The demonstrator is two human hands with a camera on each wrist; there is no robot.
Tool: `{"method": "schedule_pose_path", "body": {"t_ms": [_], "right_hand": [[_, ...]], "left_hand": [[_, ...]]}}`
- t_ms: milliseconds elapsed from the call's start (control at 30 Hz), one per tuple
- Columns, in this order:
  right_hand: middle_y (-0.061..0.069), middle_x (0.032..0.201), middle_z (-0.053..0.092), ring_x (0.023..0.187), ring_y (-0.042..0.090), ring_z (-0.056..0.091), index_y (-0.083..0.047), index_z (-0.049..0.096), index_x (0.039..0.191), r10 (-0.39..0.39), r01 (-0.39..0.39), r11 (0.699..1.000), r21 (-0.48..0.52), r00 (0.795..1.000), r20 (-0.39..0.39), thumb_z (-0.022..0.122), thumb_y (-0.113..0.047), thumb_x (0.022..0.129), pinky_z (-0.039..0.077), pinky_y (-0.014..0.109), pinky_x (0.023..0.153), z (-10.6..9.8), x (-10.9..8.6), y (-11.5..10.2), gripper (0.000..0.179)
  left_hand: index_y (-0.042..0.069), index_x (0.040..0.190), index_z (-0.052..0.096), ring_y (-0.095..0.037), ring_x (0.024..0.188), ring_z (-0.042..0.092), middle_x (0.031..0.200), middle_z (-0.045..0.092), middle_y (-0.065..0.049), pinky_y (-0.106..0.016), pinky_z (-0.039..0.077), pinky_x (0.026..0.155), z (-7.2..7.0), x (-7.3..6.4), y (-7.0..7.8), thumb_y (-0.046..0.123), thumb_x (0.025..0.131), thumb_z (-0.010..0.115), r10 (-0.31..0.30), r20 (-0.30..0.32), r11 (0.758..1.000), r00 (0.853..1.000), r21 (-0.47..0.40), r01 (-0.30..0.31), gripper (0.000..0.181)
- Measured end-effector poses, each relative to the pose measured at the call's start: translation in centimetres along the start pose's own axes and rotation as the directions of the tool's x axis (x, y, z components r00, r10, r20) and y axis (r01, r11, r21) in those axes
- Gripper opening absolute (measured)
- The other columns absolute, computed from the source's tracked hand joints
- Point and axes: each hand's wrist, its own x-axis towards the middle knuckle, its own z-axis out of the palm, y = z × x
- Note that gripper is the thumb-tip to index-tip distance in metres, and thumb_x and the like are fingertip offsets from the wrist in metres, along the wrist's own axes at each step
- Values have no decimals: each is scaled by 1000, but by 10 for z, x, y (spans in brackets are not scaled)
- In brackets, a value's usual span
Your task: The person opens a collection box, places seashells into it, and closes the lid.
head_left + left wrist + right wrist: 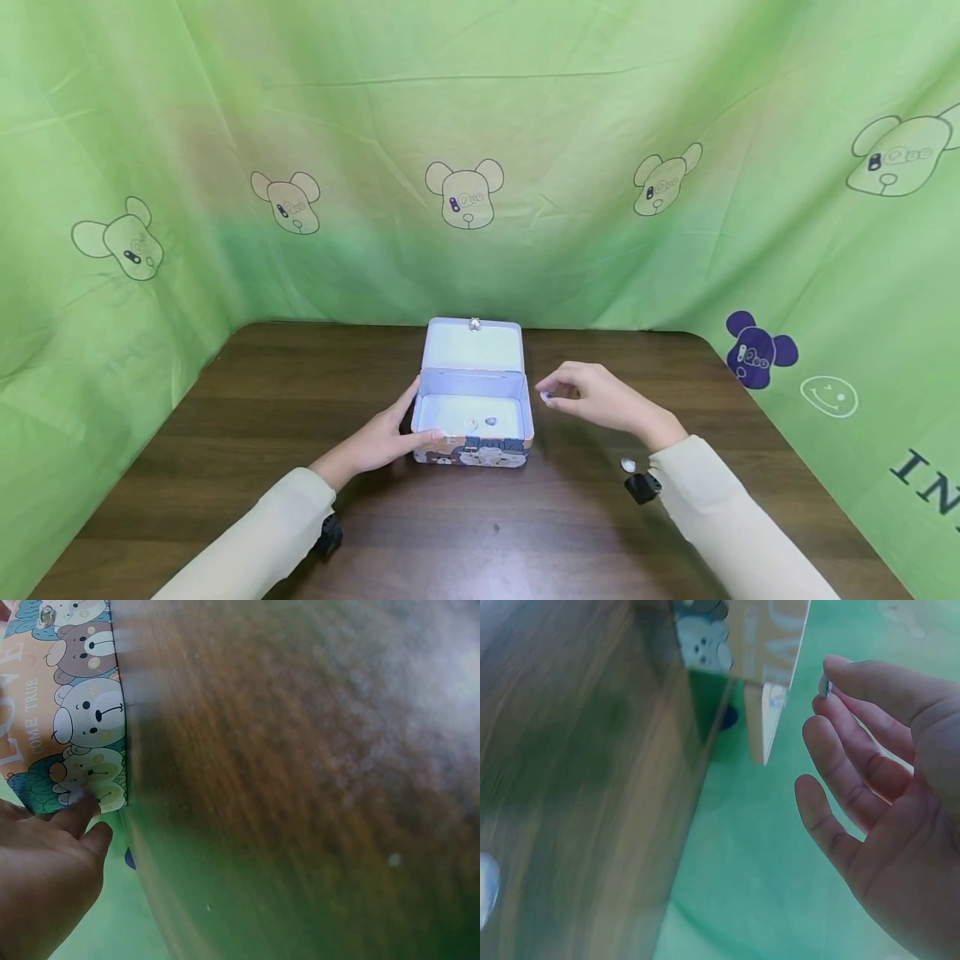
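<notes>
A lunchbox-like tin box (472, 452) with cartoon bears on its outside stands on the table, lid (474, 344) raised and leaning back. My left hand (378, 440) holds its front left corner, fingers along the side and thumb over the front rim. Two small things lie on the box floor: a whitish round one (470, 423) and a greyish-purple one (491, 421). Just right of the box, my right hand (600, 398) pinches a small pale, shiny piece (825, 686) between thumb and index finger. The other fingers are spread in the right wrist view.
Near the right wrist, another small white shiny piece (628, 465) lies on the brown wooden table (300, 375). A green curtain (375, 267) printed with bear heads surrounds the table's back and sides. Black wrist cameras (642, 488) sit at both cuffs.
</notes>
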Motion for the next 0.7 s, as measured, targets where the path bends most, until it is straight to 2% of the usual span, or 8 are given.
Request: {"method": "schedule_pose_path", "body": {"t_ms": [167,367,567,700], "right_hand": [[-1,100,68,88,13,62,-5,74,113,-44,44,999,25,999,19,72,-11,93,54,38,77,11,17,-11,21],[0,106,68,86,13,61,-4,73,115,-106,104,994,40,994,42,71,-10,93,53,33,76,23,36,-24,22],[0,106,68,83,10,60,-5,74,115,-113,112,993,25,992,50,70,-14,94,53,34,74,39,51,-35,23],[0,107,68,86,15,62,-6,74,117,-113,112,993,19,992,57,70,-15,95,53,34,75,49,60,-42,23]], "left_hand": [[29,162,-2,-33,148,19,166,10,-6,-58,24,113,0,1,0,51,92,70,0,2,1000,1000,1,0,103],[28,162,-2,-34,148,19,166,11,-8,-59,24,113,-1,0,0,51,92,69,2,2,1000,1000,2,-2,102],[24,163,-1,-35,148,21,166,12,-9,-59,25,112,-1,-1,1,52,92,69,6,5,1000,1000,3,-6,103],[21,163,0,-36,147,22,166,13,-10,-61,25,112,-1,-1,1,52,92,69,10,7,1000,1000,0,-10,103]]}}
